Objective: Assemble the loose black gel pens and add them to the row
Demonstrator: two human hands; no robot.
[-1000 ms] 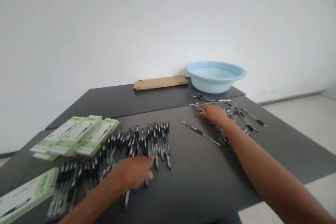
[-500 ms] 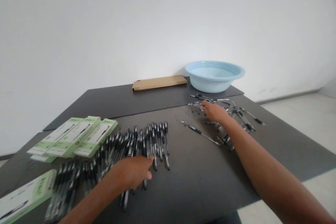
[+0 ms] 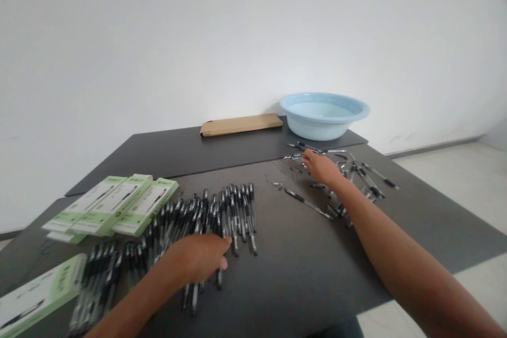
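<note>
A broad row of black-capped clear pens (image 3: 235, 211) lies side by side on the dark table. Over its near right part rests my left hand (image 3: 204, 256), back up, fingers curled down among the barrels. Its grip is hidden beneath it. Farther right, my right hand (image 3: 322, 168) reaches into a loose scatter of pens (image 3: 366, 177), thumb and fingers closed together at the scatter's left side. What they pinch, if anything, is too small to make out. A single pen (image 3: 304, 200) lies aslant between the two groups.
Green-and-white pen boxes (image 3: 130, 200) overlap on the left, with another box (image 3: 43, 293) nearer me. A flat cardboard piece (image 3: 241, 124) lies at the back beside a light blue basin (image 3: 322, 116). A seam crosses the dark table (image 3: 261, 290) top. Behind stands a white wall.
Both hands stay almost in place; my right hand has shifted very slightly left. The view has moved a little, and the pens and boxes lie as before.
</note>
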